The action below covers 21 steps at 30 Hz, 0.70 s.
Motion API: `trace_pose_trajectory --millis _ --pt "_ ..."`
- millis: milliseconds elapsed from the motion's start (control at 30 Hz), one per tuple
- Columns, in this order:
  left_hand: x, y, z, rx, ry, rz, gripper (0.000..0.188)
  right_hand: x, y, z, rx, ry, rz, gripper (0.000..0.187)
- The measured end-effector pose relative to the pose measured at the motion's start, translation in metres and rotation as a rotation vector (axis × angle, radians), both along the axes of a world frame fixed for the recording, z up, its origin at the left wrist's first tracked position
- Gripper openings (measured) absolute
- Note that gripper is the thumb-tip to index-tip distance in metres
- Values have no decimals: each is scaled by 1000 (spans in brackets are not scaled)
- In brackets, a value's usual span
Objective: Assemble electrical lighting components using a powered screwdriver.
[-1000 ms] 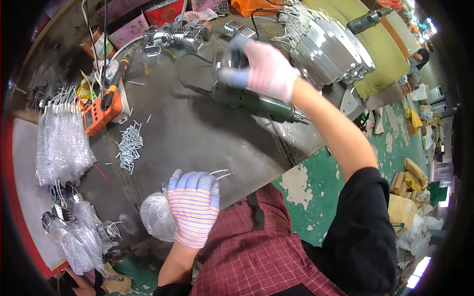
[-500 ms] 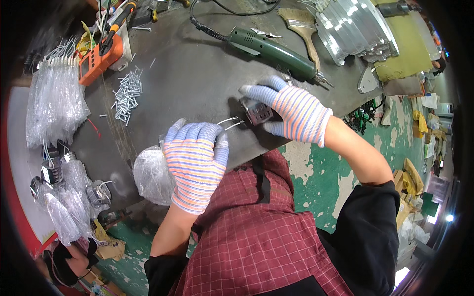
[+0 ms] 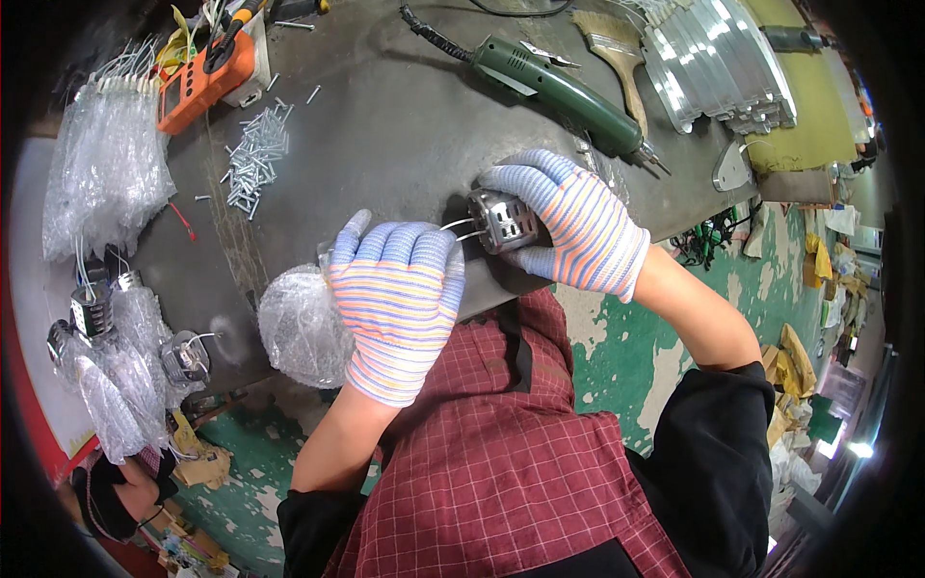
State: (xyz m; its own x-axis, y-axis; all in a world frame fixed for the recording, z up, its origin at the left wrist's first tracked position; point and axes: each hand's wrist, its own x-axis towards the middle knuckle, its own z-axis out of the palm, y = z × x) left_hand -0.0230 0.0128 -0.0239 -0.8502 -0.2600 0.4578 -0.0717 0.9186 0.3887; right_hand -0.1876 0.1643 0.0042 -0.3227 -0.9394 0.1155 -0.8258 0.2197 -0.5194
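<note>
At the far left of the dark desk (image 3: pixel 385 125) lie bubble-wrap packets (image 3: pixel 106 183) and an orange meter (image 3: pixel 202 77), with loose screws (image 3: pixel 252 159) to the right of them. At the near edge rests a clear plastic bag (image 3: pixel 301 328). Just right of it, the left hand (image 3: pixel 397 303) in a striped glove comes up from below, back of the hand upward, fingers (image 3: pixel 424 246) held close together and bent over two thin wires (image 3: pixel 461 229). These wires come from a small metal part (image 3: pixel 503 220), which sits at the near edge of the desk. The right hand (image 3: pixel 573 226), wrist bent, has its fingers wrapped around this part. Farther away lie a green power tool (image 3: pixel 554 87) and a paint brush (image 3: pixel 617 53).
</note>
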Motion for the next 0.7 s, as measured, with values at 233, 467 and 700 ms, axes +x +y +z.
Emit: trace_pose_trajectory --millis 233,467,700 --pt "21 -5 26 -1 -159 26 32 13 -22 -2 34 179 144 61" --pt "73 -33 10 5 -304 128 72 18 -47 -2 23 248 232 60" --pt "80 -39 -5 10 -133 68 72 33 -67 -4 42 156 309 62"
